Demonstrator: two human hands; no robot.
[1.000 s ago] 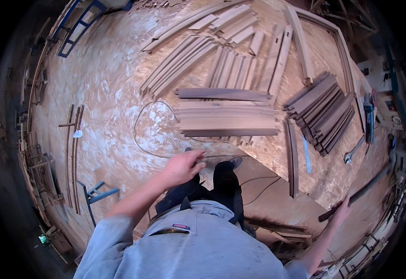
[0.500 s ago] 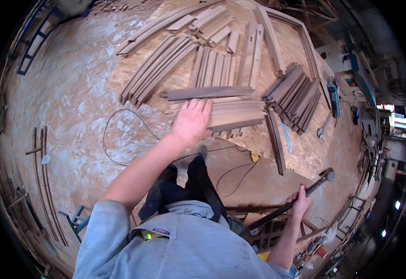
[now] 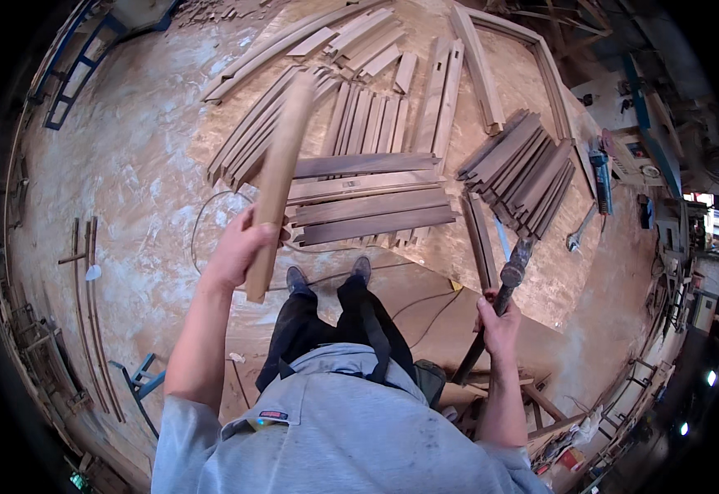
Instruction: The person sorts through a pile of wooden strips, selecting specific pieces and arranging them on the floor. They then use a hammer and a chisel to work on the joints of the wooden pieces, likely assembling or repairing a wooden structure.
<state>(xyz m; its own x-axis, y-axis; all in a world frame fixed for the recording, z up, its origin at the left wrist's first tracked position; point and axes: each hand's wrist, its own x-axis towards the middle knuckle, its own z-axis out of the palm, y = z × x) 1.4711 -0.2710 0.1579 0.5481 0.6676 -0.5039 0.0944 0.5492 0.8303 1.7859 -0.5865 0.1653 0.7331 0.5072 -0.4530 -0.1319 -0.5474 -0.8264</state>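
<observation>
Pale and wooden, one slat [image 3: 285,156] tilts up, clasped in the left hand [image 3: 244,249]; the right hand [image 3: 498,323] grips what looks like a hammer [image 3: 513,274]. Handling that slat seems the step; moving it calls for clearing the darker slats [image 3: 376,225] beyond.

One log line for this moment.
left hand: gripping wooden board | right hand: gripping hammer | panel: wood strips in groups

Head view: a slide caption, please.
Left hand holding a wooden slat, right hand a hammer, near grouped wooden pieces on a board.
</observation>
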